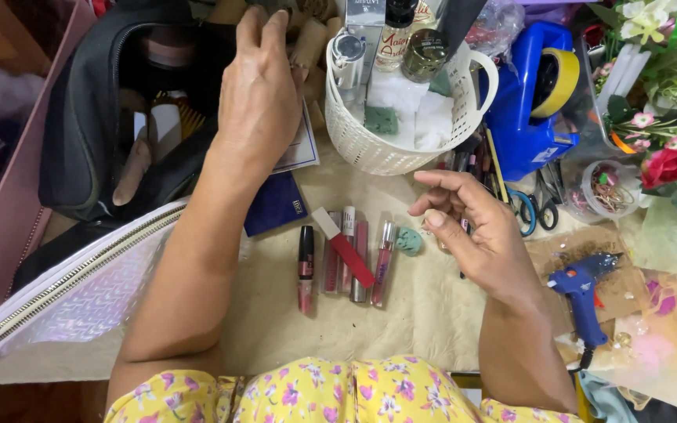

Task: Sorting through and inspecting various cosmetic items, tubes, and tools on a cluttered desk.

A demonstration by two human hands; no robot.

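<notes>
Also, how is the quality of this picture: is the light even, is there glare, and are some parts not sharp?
Head view: the light is soft and even, with faint shadows under the left hand and right hand; the lip gloss tubes are sharp; the pearly zip pouch gives a mild sheen, not harsh glare; the flowers and corners look softer and slightly stretched; inside the black bag is dim.

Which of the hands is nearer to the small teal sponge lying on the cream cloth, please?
The right hand: its curled fingertips sit just right of the small teal sponge, not visibly touching. The left hand is farther up, reaching to the open black bag.
</notes>
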